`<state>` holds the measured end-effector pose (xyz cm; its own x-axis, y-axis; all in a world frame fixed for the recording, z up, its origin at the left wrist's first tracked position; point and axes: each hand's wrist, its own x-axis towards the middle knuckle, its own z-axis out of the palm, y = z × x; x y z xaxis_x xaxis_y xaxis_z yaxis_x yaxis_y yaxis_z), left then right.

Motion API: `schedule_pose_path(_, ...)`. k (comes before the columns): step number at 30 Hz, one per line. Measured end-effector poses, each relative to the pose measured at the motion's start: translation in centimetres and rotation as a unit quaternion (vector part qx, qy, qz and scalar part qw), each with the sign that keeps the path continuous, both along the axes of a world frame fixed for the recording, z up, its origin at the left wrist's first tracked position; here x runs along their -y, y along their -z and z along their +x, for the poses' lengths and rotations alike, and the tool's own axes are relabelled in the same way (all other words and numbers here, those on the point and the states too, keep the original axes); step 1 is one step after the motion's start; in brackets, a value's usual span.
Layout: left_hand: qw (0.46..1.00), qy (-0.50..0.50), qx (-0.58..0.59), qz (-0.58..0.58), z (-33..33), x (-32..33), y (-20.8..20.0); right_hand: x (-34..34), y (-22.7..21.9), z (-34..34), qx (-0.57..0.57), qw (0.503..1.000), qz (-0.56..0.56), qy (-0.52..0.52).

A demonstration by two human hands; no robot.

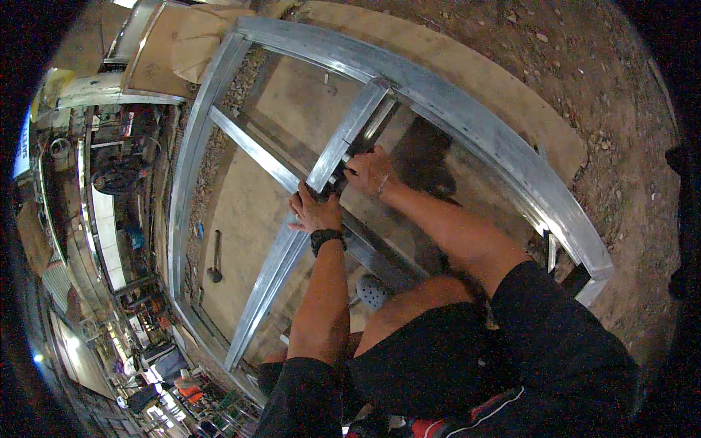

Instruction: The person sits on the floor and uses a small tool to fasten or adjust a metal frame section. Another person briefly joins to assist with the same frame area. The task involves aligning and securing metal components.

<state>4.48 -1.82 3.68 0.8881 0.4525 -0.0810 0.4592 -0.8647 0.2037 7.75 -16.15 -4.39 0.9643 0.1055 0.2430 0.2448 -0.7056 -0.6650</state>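
Note:
A large frame of silvery square metal tubes (186,197) fills the middle of the view, with bars crossing near its centre. My left hand (318,210) is closed over the metal tube (274,274) at that crossing, with its fingers on the left side. Just to the right, my right hand (369,171) is closed beside the upper bar (347,135). Its fingers are bent around something small and dark that I cannot make out. Dark gaps and shadow between the two hands hide what lies at the joint.
Inside the frame a hammer (217,255) lies on tan ground. A grey clog (373,292) is on a foot near my knee. Bare dirt with pebbles (621,146) stretches to the right. Cardboard (157,58) sits at the upper left, above racks and workshop clutter (157,358).

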Motion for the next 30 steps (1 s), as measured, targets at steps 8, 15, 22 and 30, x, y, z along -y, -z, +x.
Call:
schedule_pose_path(8, 0.999, 0.003, 0.033, 0.005, -0.1, -0.7, 1.7, 0.0, 0.7, 0.1, 0.024, 1.0, 0.019, 0.005)
schedule_pose_path(15, 0.999, -0.002, 0.037, 0.016, -0.3, -0.9, 2.0, 0.3, -0.5, 0.3, 0.023, 1.0, 0.001, -0.004)
schedule_pose_path(22, 1.0, -0.011, 0.017, -0.016, -0.7, -0.9, 1.4, 0.4, -0.2, 0.1, 0.075, 0.997, 0.01, -0.013)
schedule_pose_path(30, 1.0, -0.008, 0.018, -0.025, -0.6, -0.7, 1.3, 0.4, 0.4, 0.3, 0.114, 0.993, 0.016, -0.002)
